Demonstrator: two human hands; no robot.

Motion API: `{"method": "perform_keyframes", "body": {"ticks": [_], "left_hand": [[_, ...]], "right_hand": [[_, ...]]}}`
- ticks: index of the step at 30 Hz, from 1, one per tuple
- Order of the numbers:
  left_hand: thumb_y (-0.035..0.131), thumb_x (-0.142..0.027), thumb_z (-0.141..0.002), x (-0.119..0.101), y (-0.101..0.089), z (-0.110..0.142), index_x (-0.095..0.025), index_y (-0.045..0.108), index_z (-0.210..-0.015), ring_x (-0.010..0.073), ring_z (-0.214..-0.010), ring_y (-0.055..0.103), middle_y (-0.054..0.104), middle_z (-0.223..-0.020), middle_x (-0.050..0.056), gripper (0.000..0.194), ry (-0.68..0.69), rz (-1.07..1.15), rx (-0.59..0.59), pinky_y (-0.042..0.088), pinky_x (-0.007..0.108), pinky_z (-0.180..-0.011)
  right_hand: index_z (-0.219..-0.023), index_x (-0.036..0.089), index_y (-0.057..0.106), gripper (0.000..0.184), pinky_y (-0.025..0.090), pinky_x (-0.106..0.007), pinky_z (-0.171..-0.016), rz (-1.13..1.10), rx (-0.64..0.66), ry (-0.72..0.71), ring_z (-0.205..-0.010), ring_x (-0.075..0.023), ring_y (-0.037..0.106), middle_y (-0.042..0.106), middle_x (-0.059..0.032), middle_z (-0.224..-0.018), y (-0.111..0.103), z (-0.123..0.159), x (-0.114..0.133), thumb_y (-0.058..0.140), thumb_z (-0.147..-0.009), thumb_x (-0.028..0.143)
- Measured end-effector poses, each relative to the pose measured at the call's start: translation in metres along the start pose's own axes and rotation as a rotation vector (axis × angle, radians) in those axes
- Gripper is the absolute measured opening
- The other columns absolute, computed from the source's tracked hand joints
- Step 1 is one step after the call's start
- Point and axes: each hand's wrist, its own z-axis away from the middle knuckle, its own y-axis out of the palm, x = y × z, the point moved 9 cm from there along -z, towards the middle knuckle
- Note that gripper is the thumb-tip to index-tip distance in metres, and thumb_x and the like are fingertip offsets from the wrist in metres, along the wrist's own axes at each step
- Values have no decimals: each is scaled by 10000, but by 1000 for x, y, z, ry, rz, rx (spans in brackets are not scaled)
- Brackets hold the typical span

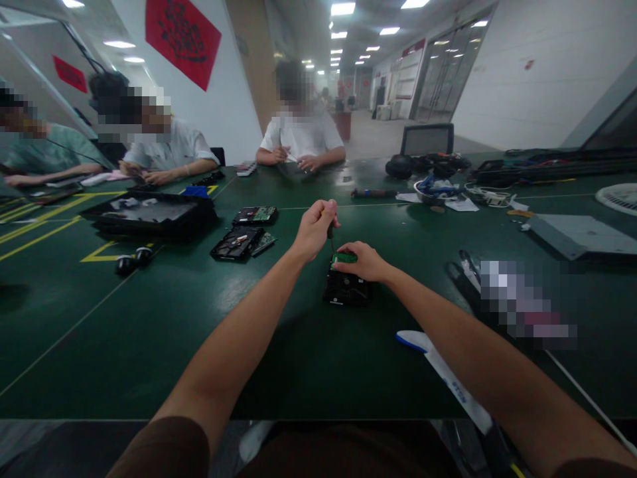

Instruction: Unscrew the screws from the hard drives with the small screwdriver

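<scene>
A black hard drive (pixel 347 289) with a green circuit board (pixel 343 257) at its far end lies on the table in front of me. My left hand (pixel 317 229) is closed around the upright handle of a screwdriver (pixel 331 234), thumb on top. The screwdriver's thin shaft points down at the board's left side; its tip is too small to make out. My right hand (pixel 365 261) grips the drive at the board end, fingers across the board and thumb on the near side. Left of my hands lie an opened hard drive (pixel 237 244), a loose circuit board (pixel 263 243) and another drive (pixel 255 215).
A black tray (pixel 149 216) stands on the left behind two black round objects (pixel 133 261). A white and blue tool (pixel 448 375) lies beneath my right forearm. Farther right are a grey metal case (pixel 582 236) and cables (pixel 438 189). Several people sit across the table (pixel 279 372).
</scene>
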Motion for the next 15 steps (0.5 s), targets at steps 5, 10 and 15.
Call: {"method": "perform_keyframes", "body": {"ticks": [5, 10, 15], "left_hand": [[707, -411, -926, 0, 1, 2, -210, 587, -928, 120, -703, 620, 671, -789, 6, 234, -11, -5, 28, 474, 239, -642], [695, -371, -933, 6, -6, 2, -207, 587, -917, 136, -724, 595, 635, -791, 1, 198, -37, -98, -31, 459, 255, -677], [669, -361, -953, -8, -13, 1, -200, 651, -903, 152, -795, 537, 577, -863, 22, 169, 71, -366, -85, 442, 270, -720]], "right_hand": [[-1199, 308, 717, 521, 514, -412, -905, -2, 10, 19, -1081, -271, 643, 704, -62, -1153, 1, 0, -2, 724, -823, 668], [-1195, 303, 723, 514, 515, -410, -903, -7, 14, 23, -1091, -277, 644, 707, -66, -1175, 0, 0, 0, 729, -825, 660], [-1204, 299, 713, 513, 510, -403, -909, 4, 1, 32, -1103, -274, 640, 704, -65, -1184, -1, 1, 0, 741, -824, 643]]}}
